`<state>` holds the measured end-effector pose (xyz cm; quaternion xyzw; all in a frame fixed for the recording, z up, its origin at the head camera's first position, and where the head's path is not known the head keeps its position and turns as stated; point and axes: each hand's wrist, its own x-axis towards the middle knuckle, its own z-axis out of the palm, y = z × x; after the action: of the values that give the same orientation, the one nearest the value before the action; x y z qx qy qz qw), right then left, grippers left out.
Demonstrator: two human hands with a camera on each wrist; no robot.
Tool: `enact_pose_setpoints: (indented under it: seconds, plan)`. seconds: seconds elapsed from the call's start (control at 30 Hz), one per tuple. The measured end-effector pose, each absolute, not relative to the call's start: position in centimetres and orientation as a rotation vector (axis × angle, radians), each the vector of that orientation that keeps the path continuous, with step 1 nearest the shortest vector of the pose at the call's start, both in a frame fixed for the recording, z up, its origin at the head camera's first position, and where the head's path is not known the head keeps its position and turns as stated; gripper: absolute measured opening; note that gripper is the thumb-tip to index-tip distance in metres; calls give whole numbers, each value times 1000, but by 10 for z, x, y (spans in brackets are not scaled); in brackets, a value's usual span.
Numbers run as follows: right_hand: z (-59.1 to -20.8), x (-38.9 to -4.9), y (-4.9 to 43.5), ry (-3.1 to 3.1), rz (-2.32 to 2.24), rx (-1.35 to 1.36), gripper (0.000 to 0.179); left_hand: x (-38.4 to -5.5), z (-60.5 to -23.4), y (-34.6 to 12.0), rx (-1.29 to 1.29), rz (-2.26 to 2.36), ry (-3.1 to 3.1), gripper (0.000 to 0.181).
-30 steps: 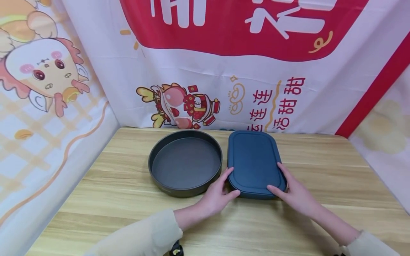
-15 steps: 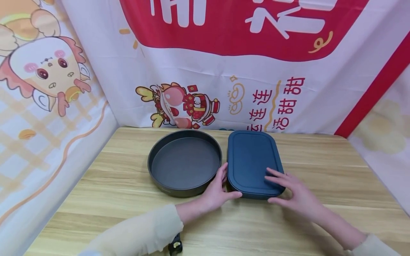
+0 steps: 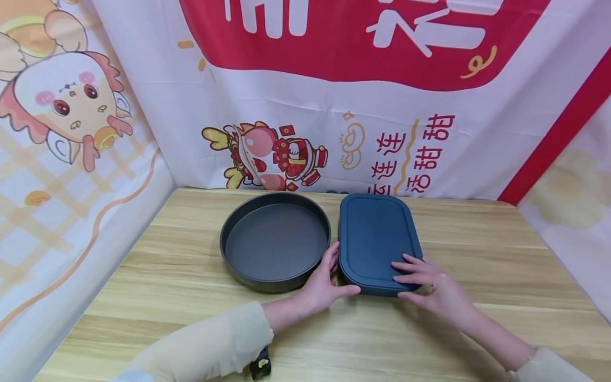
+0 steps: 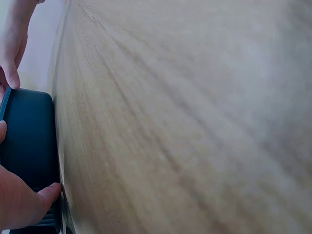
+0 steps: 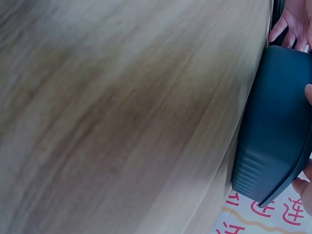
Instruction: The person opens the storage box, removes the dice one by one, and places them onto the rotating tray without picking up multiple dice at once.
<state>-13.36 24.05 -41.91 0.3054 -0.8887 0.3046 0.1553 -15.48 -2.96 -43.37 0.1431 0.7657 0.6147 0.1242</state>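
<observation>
A dark blue rectangular food container (image 5: 270, 122) stands on the table, covered by a flat blue lid (image 3: 377, 233). At its near left corner my left hand (image 3: 319, 289) grips it, fingers along the side and thumb on the front. My right hand (image 3: 441, 294) holds the near right corner of the lid. Its thumb is at the front edge while several fingers bend over the top. The lid appears seated on the container. In the left wrist view, one left fingertip (image 4: 50, 191) touches low on the ribbed end, close to the tabletop.
Left of the container, close beside my left hand, stands a round dark grey cake pan (image 3: 279, 244). The wooden table (image 3: 186, 286) ends at a printed cloth (image 3: 305, 95) behind. A small black object (image 3: 260, 364) shows by the left sleeve.
My right hand has shifted its fingers from the container's right side onto the lid, with the thumb moving to the front edge. My left hand has slid its fingers slightly along the left side.
</observation>
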Motion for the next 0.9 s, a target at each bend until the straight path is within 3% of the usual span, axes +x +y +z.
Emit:
enact_pose_setpoints:
  seconds: [0.9]
  plan:
    - [-415,-131,241,-2536,999,885,35,-156,-439,-26,399,1830,2213,97]
